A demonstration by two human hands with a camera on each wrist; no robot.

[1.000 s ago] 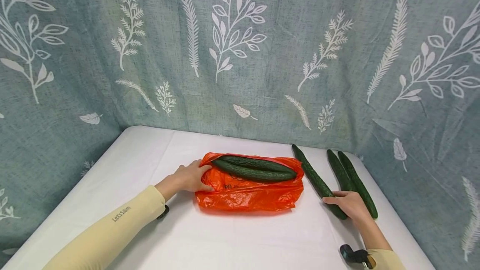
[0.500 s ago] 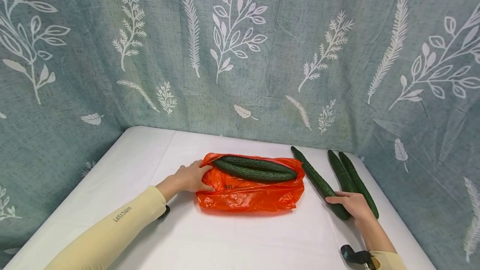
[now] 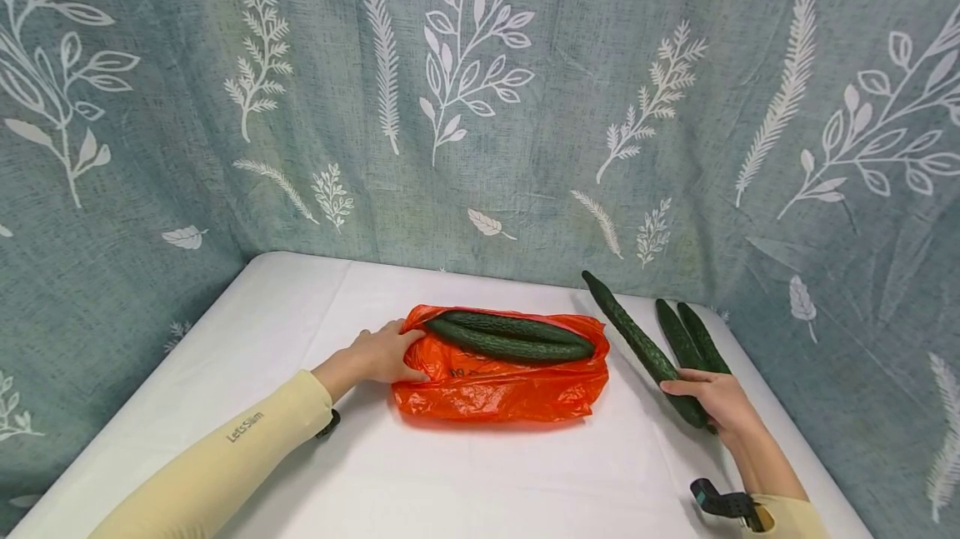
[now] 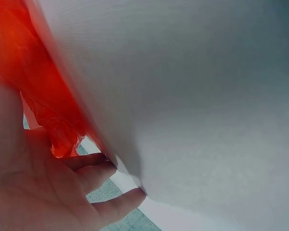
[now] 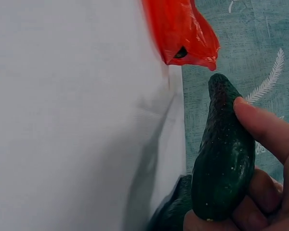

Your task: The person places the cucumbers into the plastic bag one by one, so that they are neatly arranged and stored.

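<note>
Cucumber [image 3: 641, 341] juts out from the right hand [image 3: 718, 401], to the right of the red bag [image 3: 495, 400], its far end pointing away toward the curtain [image 3: 360, 214]. Judging by the separate shadow in the right wrist view, it is off the tabletop [image 3: 450, 481]. The right grip is clamped on it close to its near end, thumb on one side and fingers on the other. The left hand [image 3: 381, 354] is at the bag's left edge, thumb and forefinger apart at the open mouth; whether that grip pinches the plastic or merely presses it, I cannot tell. Two bagged cucumbers [image 3: 502, 345] lie together in the mouth, and two loose cucumbers [image 3: 678, 337] lie side by side on the tabletop, partly hidden by the right hand. The step in hand looks like a lift, and doing it well calls for a firm but gentle squeeze, since a hold so near one end leaves a long stretch that is likely to dip or swing. Carrying the far end a little high should help it clear the bag's edge. A steady left hand matters too, as thin plastic probably slides and folds in easily
</note>
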